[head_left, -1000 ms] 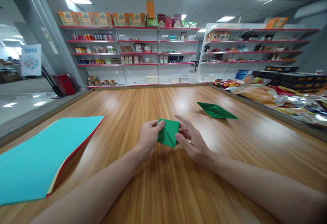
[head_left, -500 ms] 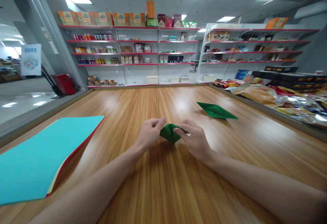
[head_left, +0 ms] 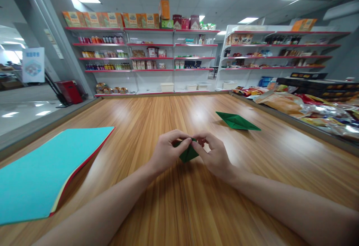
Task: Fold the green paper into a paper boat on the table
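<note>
A small folded piece of green paper is held just above the wooden table, its lower point facing me. My left hand is closed on its left side, with the thumb laid across the upper part. My right hand pinches the right side near the top, and both thumb tips almost meet there. The fingers hide much of the paper's upper edge. Beyond my right hand, a second folded green paper, long and boat-like with pointed ends, lies on the table.
At left on the wooden table lies a stack of coloured paper, turquoise on top. Packaged snacks crowd past the raised right edge. Stocked shelves stand behind the table.
My left hand has moved right and its thumb now lies over the paper's top. The thumbs have come together, covering more of the green paper.
</note>
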Demonstrator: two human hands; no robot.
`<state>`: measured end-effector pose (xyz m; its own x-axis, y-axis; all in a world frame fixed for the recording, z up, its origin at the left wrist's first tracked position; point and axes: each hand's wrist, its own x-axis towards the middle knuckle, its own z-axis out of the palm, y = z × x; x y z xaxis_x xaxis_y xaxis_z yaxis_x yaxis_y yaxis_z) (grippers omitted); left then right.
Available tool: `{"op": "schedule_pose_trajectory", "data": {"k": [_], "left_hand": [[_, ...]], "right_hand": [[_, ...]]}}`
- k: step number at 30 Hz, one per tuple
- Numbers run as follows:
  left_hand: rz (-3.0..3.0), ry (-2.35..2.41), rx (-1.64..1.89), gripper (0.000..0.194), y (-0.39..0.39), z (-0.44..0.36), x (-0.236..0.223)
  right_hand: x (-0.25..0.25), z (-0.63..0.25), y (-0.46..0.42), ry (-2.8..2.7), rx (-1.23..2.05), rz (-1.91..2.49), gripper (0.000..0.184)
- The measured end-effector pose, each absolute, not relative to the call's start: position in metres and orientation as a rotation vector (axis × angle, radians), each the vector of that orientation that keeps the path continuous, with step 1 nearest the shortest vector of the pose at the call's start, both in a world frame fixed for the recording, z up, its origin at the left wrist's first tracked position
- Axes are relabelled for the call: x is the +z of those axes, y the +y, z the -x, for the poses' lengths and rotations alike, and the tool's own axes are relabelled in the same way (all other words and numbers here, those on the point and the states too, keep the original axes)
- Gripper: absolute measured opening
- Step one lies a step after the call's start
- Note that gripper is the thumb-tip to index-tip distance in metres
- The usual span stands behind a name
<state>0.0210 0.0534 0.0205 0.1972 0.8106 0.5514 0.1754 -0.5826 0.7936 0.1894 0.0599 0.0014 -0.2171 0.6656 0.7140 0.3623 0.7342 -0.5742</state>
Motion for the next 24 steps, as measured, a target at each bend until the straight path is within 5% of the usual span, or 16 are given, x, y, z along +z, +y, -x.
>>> {"op": "schedule_pose_trajectory", "data": {"k": [24], "left_hand": [[-1.674, 0.897, 1.528, 0.014, 0.055, -0.0201, 0.0111]], "right_hand": [[0.0035, -0.1901, 0.0617, -1.868, 0.368, 0.789, 0.004]]}}
